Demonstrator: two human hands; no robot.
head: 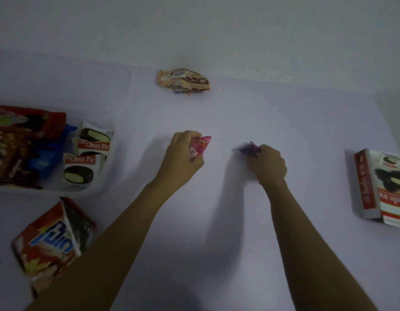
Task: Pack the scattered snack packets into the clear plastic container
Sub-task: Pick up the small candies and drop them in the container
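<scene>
Nearest, at the lower left, a red snack bag (53,234) with blue lettering lies on the pale bench (217,221), partly under the left forearm. Both hands reach out over the middle of the bench. The left hand (183,153) is closed around a small pink packet (200,145), whose corner sticks out to the right. The right hand (269,163) pinches a small purple packet (248,149), which is blurred. At the far left stands the clear plastic container (104,185), already filled with two Choco Pie packets (89,158), a blue wrapper and red bags. Farther off, near the bench's far edge, lies a tan biscuit packet (183,81). A red-and-white box (383,187) lies at the right edge, well apart from the hands.
</scene>
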